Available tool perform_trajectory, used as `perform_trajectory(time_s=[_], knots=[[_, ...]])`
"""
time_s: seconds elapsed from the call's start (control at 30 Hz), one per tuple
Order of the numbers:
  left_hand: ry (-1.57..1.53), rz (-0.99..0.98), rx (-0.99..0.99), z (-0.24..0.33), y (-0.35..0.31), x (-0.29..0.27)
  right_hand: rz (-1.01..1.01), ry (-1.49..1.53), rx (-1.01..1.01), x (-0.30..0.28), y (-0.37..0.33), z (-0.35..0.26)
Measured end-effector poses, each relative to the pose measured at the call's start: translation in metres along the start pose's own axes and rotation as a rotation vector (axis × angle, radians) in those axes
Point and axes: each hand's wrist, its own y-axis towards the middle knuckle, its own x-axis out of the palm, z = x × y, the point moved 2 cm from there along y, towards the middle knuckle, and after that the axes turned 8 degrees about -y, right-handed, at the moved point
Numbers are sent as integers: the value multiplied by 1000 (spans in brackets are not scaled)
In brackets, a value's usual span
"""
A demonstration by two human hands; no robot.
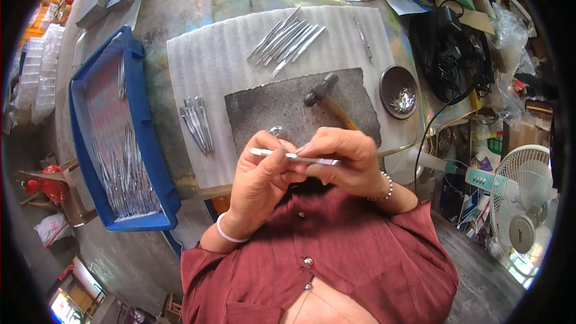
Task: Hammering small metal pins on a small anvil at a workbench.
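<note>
Holds a slim silver metal piece [309, 159] between both hands, gripping with the left hand [259, 171] in a thumb-and-finger pinch and with the right hand [347, 153] in another, both closed on it. Has the piece lying crosswise, from just past the left thumb to the right thumb and index finger, dipping slightly toward the right hand. Cannot tell the exact shape of its middle, partly covered by fingertips.

Wears a white band [230, 228] on the left wrist and a beaded bracelet [387, 187] on the right.

Has a small round shiny object [277, 131] just beyond the left fingers, in front of a dark slab [258, 108]. Has a hammer [336, 110] on that slab beyond the right hand, handle slanting back toward the knuckles. Cannot tell of any contact there.

Has a bundle of silver rods [197, 125] to the left of the left hand, on a white foam sheet [204, 54], and a larger pile of rods [287, 42] well beyond both hands. Has a blue tray [146, 126] of more rods farther left, and a round dark dish [389, 78] of small silver bits beyond and right of the right hand.
</note>
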Motion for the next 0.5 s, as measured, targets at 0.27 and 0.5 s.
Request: perform_trajectory(time_s=[0.27, 0.5], knots=[[541, 85, -39, 6, -35, 3, -24, 367, 486, 15, -11, 1], [944, -59, -33, 18, -51, -2, -78, 545, 741, 32, -5, -2]])
